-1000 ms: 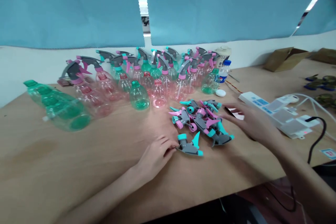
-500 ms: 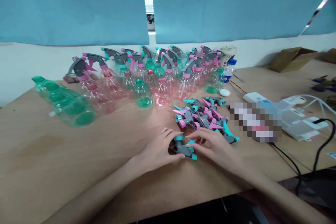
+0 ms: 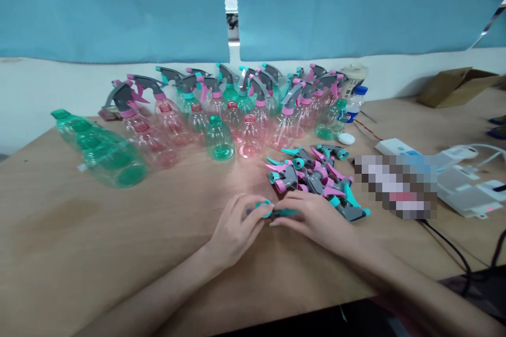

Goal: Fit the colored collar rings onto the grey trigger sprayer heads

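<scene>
My left hand (image 3: 236, 225) and my right hand (image 3: 312, 217) meet over one grey and teal spray trigger head (image 3: 270, 211) on the wooden table (image 3: 118, 242). Both hands have their fingers closed on it; its teal collar shows between my fingertips. Just to the right lies a pile of loose trigger heads (image 3: 316, 179) in pink, teal and grey. Behind them stand open bottles, a green one (image 3: 219, 139) and a pink one (image 3: 250, 138), and rows of capped spray bottles (image 3: 253, 97).
Green bottles (image 3: 100, 150) lie stacked on their sides at the left. A white bottle cap (image 3: 347, 138) and a drink bottle (image 3: 353, 104) sit at the right rear. White power strips and cables (image 3: 466, 184) occupy the right; a cardboard box (image 3: 454, 87) stands beyond.
My right hand came from the right side of the pile to the trigger head beside my left hand. Both hands now grip it and have turned it between the fingers.
</scene>
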`<state>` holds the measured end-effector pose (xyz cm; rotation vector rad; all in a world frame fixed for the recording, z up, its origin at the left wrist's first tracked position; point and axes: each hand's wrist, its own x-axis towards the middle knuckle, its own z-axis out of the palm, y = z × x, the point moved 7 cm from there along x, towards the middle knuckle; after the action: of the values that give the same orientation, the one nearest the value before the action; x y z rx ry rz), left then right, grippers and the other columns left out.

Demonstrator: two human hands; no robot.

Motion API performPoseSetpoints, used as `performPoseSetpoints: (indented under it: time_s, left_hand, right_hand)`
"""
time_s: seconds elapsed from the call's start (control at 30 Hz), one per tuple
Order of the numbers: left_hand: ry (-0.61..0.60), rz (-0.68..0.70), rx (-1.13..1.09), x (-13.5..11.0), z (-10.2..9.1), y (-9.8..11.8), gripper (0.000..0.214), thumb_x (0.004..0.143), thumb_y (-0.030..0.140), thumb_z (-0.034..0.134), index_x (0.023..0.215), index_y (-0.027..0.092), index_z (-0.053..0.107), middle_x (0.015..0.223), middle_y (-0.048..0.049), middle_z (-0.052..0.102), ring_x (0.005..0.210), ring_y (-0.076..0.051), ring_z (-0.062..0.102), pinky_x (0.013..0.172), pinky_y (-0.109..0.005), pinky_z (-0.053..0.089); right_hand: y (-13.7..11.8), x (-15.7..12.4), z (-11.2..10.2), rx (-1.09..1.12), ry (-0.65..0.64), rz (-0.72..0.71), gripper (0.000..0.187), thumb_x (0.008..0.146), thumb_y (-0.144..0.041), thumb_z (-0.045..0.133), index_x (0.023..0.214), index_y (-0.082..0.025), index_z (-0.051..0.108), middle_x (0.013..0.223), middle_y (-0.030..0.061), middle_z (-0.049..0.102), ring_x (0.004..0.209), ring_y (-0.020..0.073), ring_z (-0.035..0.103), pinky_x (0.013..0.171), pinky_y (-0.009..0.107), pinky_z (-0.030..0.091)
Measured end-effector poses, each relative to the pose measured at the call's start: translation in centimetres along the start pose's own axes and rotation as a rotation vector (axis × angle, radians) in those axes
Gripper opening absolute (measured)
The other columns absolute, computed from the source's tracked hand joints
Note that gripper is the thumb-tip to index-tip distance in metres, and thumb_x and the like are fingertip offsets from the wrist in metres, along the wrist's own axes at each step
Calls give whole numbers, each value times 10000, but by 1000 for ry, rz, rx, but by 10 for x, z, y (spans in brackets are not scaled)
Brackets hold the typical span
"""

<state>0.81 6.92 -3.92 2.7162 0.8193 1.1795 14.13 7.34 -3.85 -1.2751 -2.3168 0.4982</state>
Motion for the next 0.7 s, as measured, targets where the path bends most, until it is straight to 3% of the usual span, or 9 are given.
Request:
performPoseSetpoints:
  time_s: [0.13,0.3,0.4,0.53,0.63,0.7]
  left_hand:
    - [-120,-199,-104,-2,12,-17,306,899,188,542,1192,229,466,1076,-66,553,998,-203,582,837,-364,529]
    - [-205,-224,-161,-7,20,-18,374,909,183,509,1265,261,427,1061,-55,515,909,-178,599,789,-342,542]
    - [-199,-262,-160,-7,18,-19,333,867,175,564,1188,235,498,1059,-68,495,913,-186,585,764,-332,537]
    - [-155,-327,-184,-6,14,-22,191,807,172,622,965,207,521,989,-48,568,919,-200,591,788,-338,516]
    - [-132,-395,-206,-9,13,-25,222,797,193,645,960,218,496,824,14,599,726,-149,602,670,-273,509]
    - [-76,-408,-210,-10,9,-27,275,793,252,675,993,218,490,841,11,607,710,-141,598,653,-261,502]
  right_hand:
    - [0,-10,-1,35,-95,75,279,828,-381,631,1061,-233,673,927,49,702,858,216,642,748,355,511]
    - [-3,-15,7,217,-133,89,327,823,-454,614,1109,-298,646,1111,40,644,1043,215,590,903,388,470]
    - [0,-12,7,329,-116,105,273,819,-433,629,1045,-283,661,1095,25,650,1018,192,606,905,355,478]
    - [11,-11,-7,299,134,138,180,867,-335,589,1025,-265,640,1018,25,669,961,190,623,851,344,507]
    - [12,-19,-19,106,412,154,181,890,-255,546,1057,-241,613,1022,63,633,948,200,613,819,350,518]
    - [4,-19,-19,47,463,101,181,894,-214,528,1059,-229,602,997,68,618,912,188,612,794,331,521]
